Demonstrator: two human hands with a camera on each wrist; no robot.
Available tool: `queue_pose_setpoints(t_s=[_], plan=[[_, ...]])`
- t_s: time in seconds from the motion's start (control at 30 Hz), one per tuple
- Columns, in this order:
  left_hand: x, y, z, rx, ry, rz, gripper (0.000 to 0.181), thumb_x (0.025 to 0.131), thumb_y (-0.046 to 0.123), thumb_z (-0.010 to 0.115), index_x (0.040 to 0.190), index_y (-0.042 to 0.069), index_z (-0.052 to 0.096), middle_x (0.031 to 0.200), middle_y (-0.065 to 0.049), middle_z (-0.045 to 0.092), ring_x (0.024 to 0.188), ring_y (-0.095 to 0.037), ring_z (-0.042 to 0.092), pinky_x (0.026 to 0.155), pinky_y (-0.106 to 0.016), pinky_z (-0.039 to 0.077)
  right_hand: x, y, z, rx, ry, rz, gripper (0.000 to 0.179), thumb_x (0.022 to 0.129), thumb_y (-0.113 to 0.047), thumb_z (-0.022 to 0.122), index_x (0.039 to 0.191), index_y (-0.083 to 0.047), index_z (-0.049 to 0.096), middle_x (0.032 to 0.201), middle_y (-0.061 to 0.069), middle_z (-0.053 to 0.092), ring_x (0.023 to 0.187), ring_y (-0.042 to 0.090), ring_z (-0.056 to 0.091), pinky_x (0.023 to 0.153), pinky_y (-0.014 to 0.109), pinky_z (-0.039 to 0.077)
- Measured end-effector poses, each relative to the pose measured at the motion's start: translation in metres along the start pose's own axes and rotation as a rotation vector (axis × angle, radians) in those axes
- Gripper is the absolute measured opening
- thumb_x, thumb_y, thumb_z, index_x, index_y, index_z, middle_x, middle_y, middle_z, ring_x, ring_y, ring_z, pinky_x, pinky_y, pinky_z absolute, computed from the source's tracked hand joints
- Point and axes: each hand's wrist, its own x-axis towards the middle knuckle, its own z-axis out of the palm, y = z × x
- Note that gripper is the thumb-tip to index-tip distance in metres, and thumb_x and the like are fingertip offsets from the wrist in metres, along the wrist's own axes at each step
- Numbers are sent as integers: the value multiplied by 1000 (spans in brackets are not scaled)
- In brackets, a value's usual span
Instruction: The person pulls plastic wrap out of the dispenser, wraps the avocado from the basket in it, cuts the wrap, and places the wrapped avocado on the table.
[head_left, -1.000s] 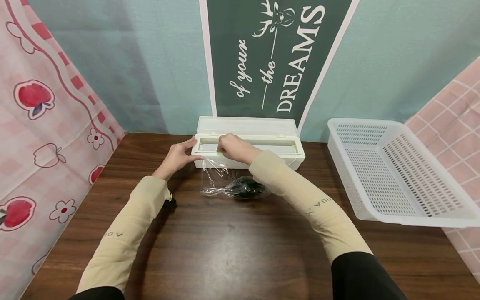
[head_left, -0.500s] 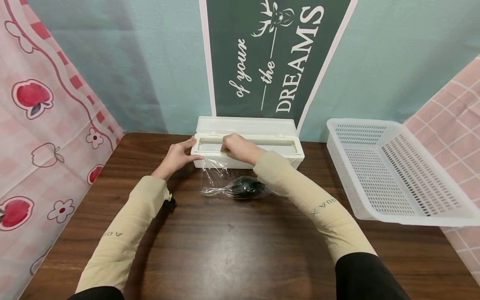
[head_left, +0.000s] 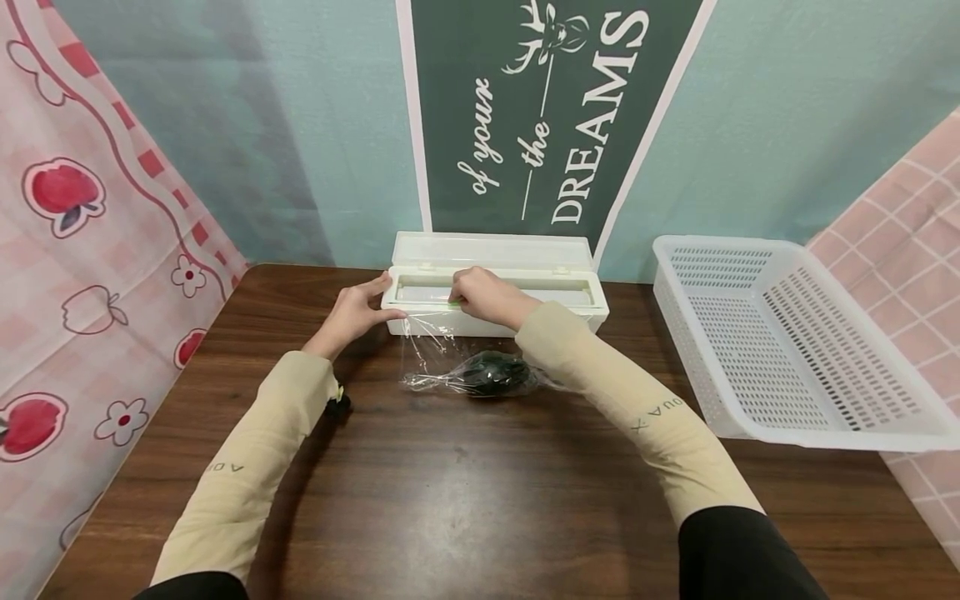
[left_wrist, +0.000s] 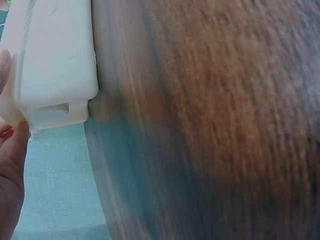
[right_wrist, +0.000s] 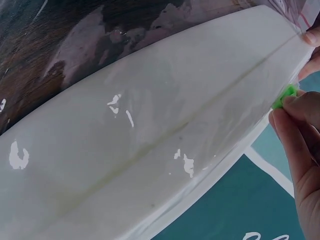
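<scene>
A white cling film dispenser (head_left: 480, 327) stands at the back of the table, its lid (head_left: 491, 248) raised behind it. My left hand (head_left: 351, 315) holds its left end, thumb at the front. With thumb and fingers, my right hand (head_left: 487, 297) pinches a small green slide cutter (right_wrist: 285, 96) on the dispenser's edge, left of its middle. Clear cling film (head_left: 429, 346) hangs from the front onto the table. Wrapped in that film lies a dark rounded object (head_left: 495, 375), its kind hard to tell. The left wrist view catches the dispenser's end and part of my left hand.
A white perforated plastic basket (head_left: 810, 358) stands on the right side of the brown wooden table (head_left: 450, 500). Blue-green cloth hangs right behind the dispenser, and pink patterned cloths line both sides.
My right hand has slid a short way right along the dispenser's edge with the green slide cutter. The left hand, dispenser and wrapped object have stayed in place.
</scene>
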Motion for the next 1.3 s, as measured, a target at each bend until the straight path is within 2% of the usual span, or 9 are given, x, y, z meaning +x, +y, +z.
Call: queue_pose_setpoints(t_s=[0.4,0.87,1.3], plan=[[0,0,0,-15,-2,0,73,71,19,79,131,-4,43,138,-19,38,119,-31,47,93,-41,44,-7,5,-2,-5,-1,15,23,79,11,55,89,1,73,85,11,65,85,22,63,77,27,51],[2,1,-1,15,-7,-1,74,70,22,79,131,-3,45,137,-16,39,124,-30,41,98,-41,39,-17,13,-3,5,14,10,24,77,12,55,88,0,73,84,10,65,81,21,63,73,27,51],[2,0,-1,0,-7,-9,74,71,19,79,131,-4,44,137,-17,39,121,-30,45,94,-41,43,-27,20,-5,21,40,-8,23,76,11,55,86,1,73,81,9,64,77,20,63,72,27,52]])
